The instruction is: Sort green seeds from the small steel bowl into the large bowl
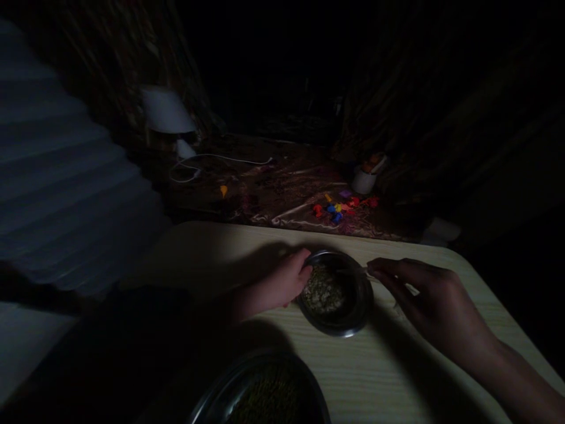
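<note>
1. The left hand [289,284] is closed on the left rim of a small metal bowl [346,334], which stands near the middle of the table's far edge. The grip presumably keeps the bowl from sliding.

2. The right hand [424,300] pinches a thin utensil [352,271] between thumb and fingertips, its far end reaching over the bowl from the right. Such a light grip would suit small, controlled movements; the utensil's tip is too dark to make out.

3. Small greenish and pale pieces [324,291] lie in the small bowl, mostly toward its left side.

4. A larger metal bowl [318,388], holding greenish contents [269,397], sits toward the near edge of the table [353,368], partly out of view. Its place keeps it within easy reach, it would seem.

5. Beyond the far edge, a patterned cloth [273,182] carries a lamp [166,112], a white cord [220,156], brightly coloured pieces [338,208] and a pale cup [364,182], all well apart from the bowls.

6. No brand, label or writing is legible in this dim light.
</note>
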Motion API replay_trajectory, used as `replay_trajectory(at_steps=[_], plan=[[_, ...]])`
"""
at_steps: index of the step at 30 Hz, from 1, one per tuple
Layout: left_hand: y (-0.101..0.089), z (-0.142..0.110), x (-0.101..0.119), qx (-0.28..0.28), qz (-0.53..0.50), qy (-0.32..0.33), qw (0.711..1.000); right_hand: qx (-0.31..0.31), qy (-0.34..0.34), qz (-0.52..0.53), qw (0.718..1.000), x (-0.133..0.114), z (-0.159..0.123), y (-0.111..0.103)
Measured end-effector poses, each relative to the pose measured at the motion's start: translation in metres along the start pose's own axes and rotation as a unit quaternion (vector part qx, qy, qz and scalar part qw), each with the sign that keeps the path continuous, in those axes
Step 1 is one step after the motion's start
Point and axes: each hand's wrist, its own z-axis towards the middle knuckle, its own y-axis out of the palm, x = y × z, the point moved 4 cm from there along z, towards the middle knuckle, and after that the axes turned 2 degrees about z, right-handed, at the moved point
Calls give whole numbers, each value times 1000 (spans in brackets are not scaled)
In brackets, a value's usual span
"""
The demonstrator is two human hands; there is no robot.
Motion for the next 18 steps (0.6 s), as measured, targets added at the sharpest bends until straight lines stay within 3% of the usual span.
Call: replay_trajectory(at_steps=[8,15,18], plan=[[7,-3,7,-7,12,-13,1000,-12,8,-5,1000,3,0,4],[8,-12,8,-10,30,-38,999,-96,-49,-109,988,-2,-2,13],[11,-13,12,-13,36,-32,999,-147,-75,-106,981,-12,-2,22]])
